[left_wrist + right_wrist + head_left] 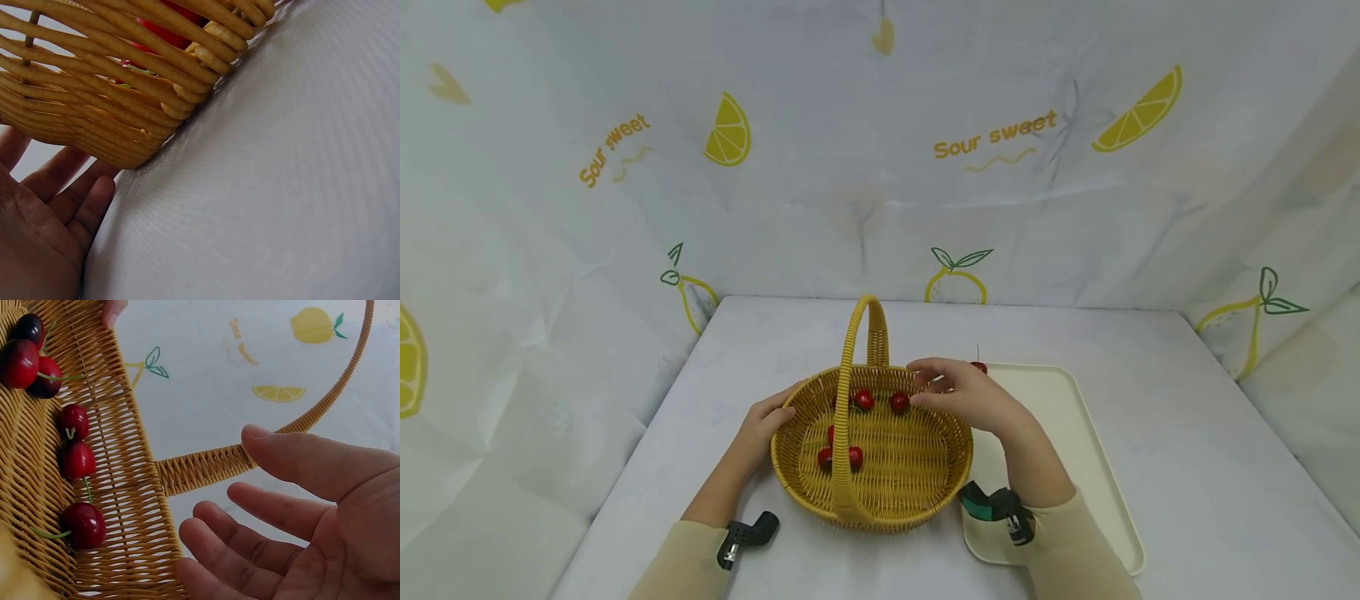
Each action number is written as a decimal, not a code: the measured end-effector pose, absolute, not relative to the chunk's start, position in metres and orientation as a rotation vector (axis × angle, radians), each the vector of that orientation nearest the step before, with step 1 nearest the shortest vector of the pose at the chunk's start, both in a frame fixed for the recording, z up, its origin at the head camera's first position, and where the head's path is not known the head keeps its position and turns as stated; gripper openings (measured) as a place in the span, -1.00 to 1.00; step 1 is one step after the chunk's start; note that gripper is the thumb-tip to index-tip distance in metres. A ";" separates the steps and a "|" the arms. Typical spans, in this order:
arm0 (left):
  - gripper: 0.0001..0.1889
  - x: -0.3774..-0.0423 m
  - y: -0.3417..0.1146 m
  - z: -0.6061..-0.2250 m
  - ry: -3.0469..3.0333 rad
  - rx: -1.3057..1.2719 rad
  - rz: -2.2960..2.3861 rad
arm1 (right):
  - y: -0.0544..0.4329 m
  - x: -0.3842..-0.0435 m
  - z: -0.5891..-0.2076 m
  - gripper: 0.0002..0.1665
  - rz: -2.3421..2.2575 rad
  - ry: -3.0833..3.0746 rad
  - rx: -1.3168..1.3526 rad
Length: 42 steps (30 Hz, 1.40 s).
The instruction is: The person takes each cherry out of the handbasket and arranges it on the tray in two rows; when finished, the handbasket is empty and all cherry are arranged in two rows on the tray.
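A yellow wicker basket [895, 492] with a tall arched handle stands on the table. Several dark red cherries [864, 401] lie inside it, towards the left and far side; in the right wrist view, cherries [84, 525] with green stems rest along the wall. My left hand [762, 425] holds the basket's left rim, thumb over the edge and fingers along the outer wall. Over the right far rim is my right hand [973, 398], its fingers loosely bent and apart with nothing between them. Behind it, another cherry [979, 366] shows at the tray's far edge, partly hidden.
A cream tray [1052, 433] lies right of the basket, partly under the right forearm. The white table [1180, 433] extends further right. A white cloth [820, 200] printed with lemons hangs behind and at both sides.
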<state>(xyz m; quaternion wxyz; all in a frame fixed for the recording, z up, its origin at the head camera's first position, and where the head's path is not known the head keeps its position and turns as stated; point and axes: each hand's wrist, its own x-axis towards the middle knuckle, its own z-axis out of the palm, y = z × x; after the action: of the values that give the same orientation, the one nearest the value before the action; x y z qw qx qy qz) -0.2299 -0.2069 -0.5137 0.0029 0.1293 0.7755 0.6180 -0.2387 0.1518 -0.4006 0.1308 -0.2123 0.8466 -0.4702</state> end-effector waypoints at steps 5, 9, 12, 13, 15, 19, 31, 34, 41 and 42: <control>-0.50 -0.229 -0.207 -0.513 2.433 0.388 1.937 | 0.149 -0.239 -0.405 -0.37 -1.314 2.421 -0.607; -0.50 -0.228 -0.207 -0.512 2.448 0.388 1.932 | 0.147 -0.240 -0.408 -0.35 -1.295 2.397 -0.599; -0.50 -0.229 -0.207 -0.513 2.462 0.401 1.917 | 0.146 -0.239 -0.409 -0.35 -1.279 2.396 -0.587; -0.50 -0.229 -0.207 -0.514 2.462 0.403 1.916 | 0.145 -0.238 -0.409 -0.35 -1.273 2.395 -0.588; -0.50 -0.229 -0.208 -0.516 2.463 0.396 1.915 | 0.143 -0.236 -0.411 -0.37 -1.256 2.392 -0.600; -0.50 -0.229 -0.210 -0.517 2.459 0.390 1.916 | 0.136 -0.230 -0.417 -0.41 -1.230 2.382 -0.641; -0.50 -0.233 -0.209 -0.514 2.473 0.358 1.883 | 0.110 -0.208 -0.435 -0.42 -1.215 2.392 -0.759; -0.50 -0.233 -0.210 -0.514 2.473 0.350 1.876 | 0.101 -0.201 -0.436 -0.43 -1.221 2.385 -0.751; -0.49 -0.233 -0.210 -0.517 2.474 0.341 1.879 | 0.082 -0.191 -0.439 -0.47 -1.167 2.404 -0.762; -0.49 -0.233 -0.210 -0.517 2.472 0.339 1.879 | 0.080 -0.190 -0.440 -0.50 -1.156 2.411 -0.771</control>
<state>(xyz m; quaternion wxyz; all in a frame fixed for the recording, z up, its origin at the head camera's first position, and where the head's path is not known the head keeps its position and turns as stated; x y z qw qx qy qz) -0.2329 -0.2096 -0.5173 0.0088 0.1085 0.7914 0.6015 -0.1898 0.0802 -0.4400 0.1782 -0.2727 0.8525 -0.4089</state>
